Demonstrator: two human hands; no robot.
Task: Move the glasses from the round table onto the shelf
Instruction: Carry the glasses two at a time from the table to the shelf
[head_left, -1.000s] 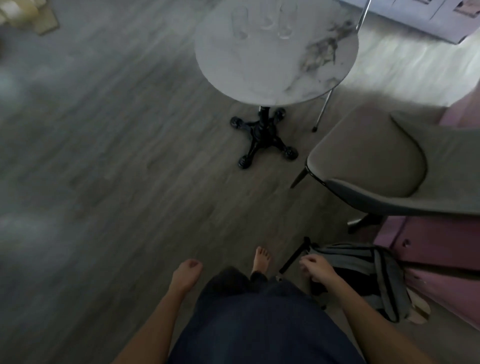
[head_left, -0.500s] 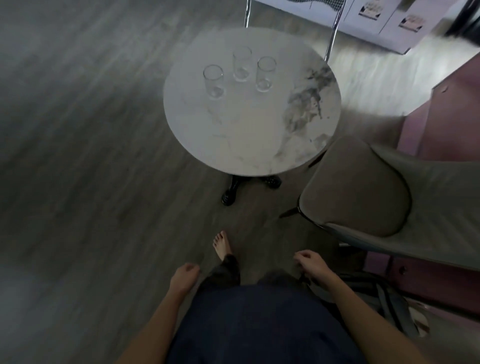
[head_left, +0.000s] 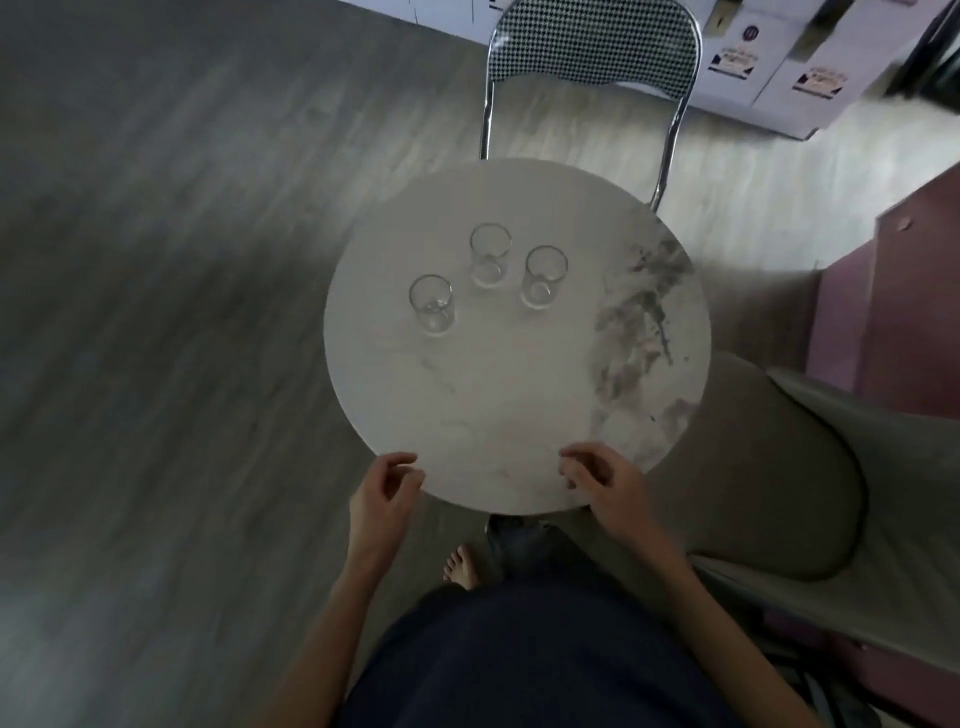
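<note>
Three clear drinking glasses stand upright on the round white marble table (head_left: 498, 426): a left glass (head_left: 432, 304), a far middle glass (head_left: 489, 254) and a right glass (head_left: 543, 277). My left hand (head_left: 383, 493) hovers at the table's near left edge, fingers loosely curled, holding nothing. Over the near right edge my right hand (head_left: 605, 480) is likewise empty with fingers apart. Both hands are well short of the glasses. No shelf is in view.
A chrome chair with a checkered back (head_left: 589, 47) stands behind the table. A grey padded chair (head_left: 769, 467) presses against the table's right side. Pink furniture (head_left: 904, 291) is at the right, white boxes (head_left: 769, 67) at the far right. Wood floor lies to the left.
I have walked up to the table, which now fills the centre of the view. Both hands have risen from beside my hips to the table's near edge.
</note>
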